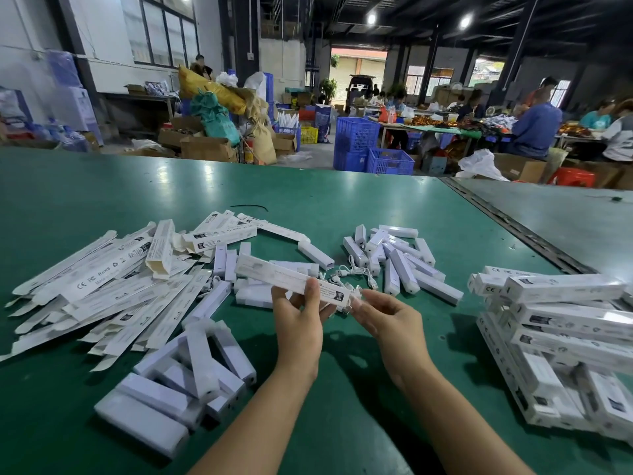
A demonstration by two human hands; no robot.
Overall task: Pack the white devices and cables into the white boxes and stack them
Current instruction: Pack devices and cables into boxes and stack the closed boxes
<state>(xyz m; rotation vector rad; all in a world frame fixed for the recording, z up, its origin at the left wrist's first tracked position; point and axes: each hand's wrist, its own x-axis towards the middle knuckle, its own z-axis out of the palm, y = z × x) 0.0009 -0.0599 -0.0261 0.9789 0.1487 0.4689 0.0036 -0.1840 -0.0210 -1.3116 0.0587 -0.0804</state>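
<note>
The left hand (298, 317) is pinching the white box (274, 274) mid-length, above the table. The box is slanting from far-left down to the nearer right hand (387, 315), whose fingertips are meeting its end; whether they are gripping, I cannot tell.

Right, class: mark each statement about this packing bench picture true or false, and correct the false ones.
1. The left hand holds a long white box. True.
2. The stack of packed boxes is on the person's left. False: it is on the right; flat boxes lie on the left.
3. The table is green. True.
4. The right hand rests flat on the table. False: it is raised, fingertips at the box's near end.
5. Loose cables lie beyond the hands. True.
</note>
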